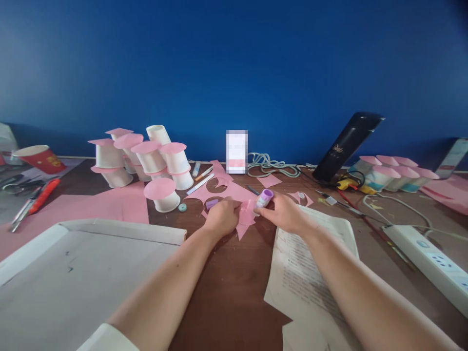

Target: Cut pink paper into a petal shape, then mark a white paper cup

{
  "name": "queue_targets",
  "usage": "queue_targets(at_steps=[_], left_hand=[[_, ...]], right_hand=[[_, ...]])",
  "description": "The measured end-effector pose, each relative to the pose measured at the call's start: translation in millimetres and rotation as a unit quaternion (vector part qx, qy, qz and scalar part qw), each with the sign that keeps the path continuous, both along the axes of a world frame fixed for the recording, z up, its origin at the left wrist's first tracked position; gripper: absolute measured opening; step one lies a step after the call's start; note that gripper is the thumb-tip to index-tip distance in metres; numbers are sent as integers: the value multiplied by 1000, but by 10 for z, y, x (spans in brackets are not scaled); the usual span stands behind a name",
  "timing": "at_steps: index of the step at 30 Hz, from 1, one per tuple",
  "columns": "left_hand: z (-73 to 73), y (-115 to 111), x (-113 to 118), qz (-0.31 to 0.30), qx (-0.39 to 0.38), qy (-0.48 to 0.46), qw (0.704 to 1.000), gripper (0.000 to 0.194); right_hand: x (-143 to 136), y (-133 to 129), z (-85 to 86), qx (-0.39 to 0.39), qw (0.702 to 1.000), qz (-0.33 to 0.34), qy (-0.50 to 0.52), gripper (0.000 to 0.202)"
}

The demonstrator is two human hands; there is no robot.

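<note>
My left hand (pixel 223 217) is closed on the left edge of a small pink paper piece (pixel 247 213) near the middle of the table. A purple and white glue stick (pixel 263 198) is gripped in my right hand (pixel 283 213), its lower end at the paper's right side. Just left of my left hand lies a purple cap (pixel 211 204). Behind both hands spreads a pink sheet with round cut-outs (pixel 234 191). Pink pointed scraps show beneath the piece.
Stacked paper cups (pixel 149 158) with pink discs stand left of centre, a lone cup (pixel 166 202) before them. A cardboard box lid (pixel 91 273) lies front left, printed paper (pixel 310 263) under my right forearm. A power strip (pixel 431 258) and black cylinder (pixel 345 146) are at right.
</note>
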State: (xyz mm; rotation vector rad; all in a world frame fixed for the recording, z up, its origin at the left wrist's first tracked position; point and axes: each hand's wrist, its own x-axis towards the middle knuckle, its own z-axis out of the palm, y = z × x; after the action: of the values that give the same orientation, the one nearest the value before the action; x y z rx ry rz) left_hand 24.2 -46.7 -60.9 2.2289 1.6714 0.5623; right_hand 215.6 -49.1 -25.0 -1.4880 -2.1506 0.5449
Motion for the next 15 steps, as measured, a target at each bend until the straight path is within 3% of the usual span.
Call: queue_targets(at_steps=[5,11,15], left_hand=[[-7,5,-2,0,2,-5,1000,32],[20,3,12,6,-13,17,1000,33],[11,-1,5,-1,-7,3,1000,32]], right_hand=[[-78,7,-61,7,999,-5,39,15],[-212,34,-206,26,1000,1,0,14],[-230,19,-196,30,998,2,-53,19]])
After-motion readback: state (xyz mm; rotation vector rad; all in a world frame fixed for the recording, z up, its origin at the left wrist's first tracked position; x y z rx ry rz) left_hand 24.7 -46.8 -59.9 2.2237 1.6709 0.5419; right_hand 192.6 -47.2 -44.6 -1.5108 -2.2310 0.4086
